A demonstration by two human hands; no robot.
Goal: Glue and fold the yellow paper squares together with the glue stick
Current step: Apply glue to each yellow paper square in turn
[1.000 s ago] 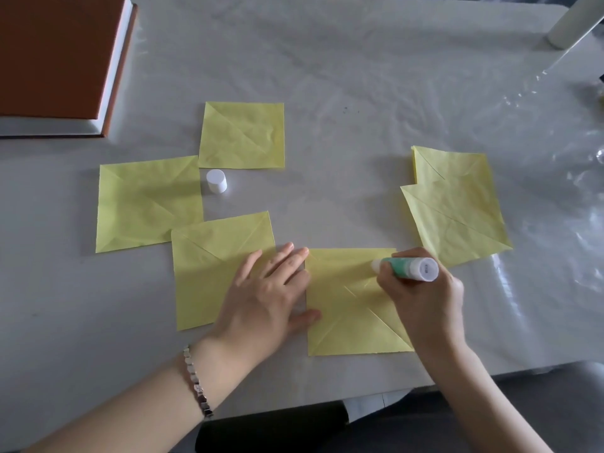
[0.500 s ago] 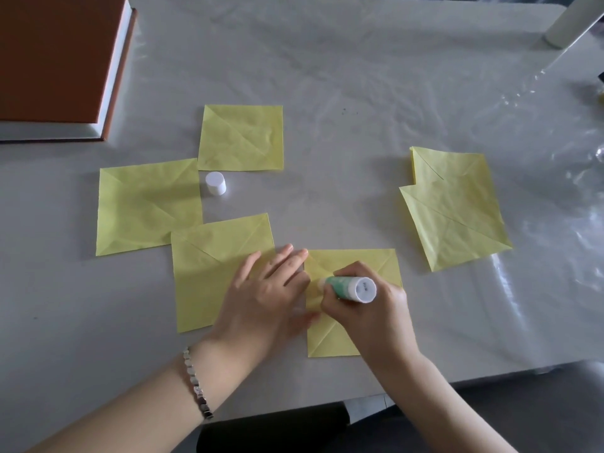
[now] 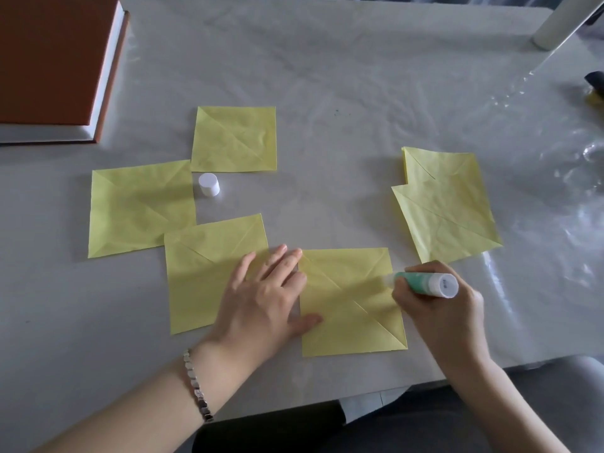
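yellow paper square (image 3: 349, 289): lies flat on the table (image 3: 327, 76) right in front of you, near the front edge, creased along both diagonals.
glue stick (image 3: 425, 284): green, uncapped, held almost level, its tip on the right edge of that square.
right hand (image 3: 438, 318): your fingers are curled round the glue stick, gripping it.
left hand (image 3: 261, 299): you hold it flat with straight fingers; thumb and fingertips rest on the square's left edge, the palm over the neighbouring sheet (image 3: 202, 273).
cap (image 3: 208, 184): white, standing on the table among the left-hand sheets, well apart from the glue stick.
far sheet (image 3: 233, 138): lies beyond the cap.
left sheet (image 3: 140, 207): its near corner is tucked under the neighbouring sheet.
right pile (image 3: 447, 204): overlapping yellow sheets, skewed, just beyond your right hand.
book (image 3: 49, 60): orange-brown cover, at the far left corner.
bracelet (image 3: 196, 387): silver links on your left wrist.
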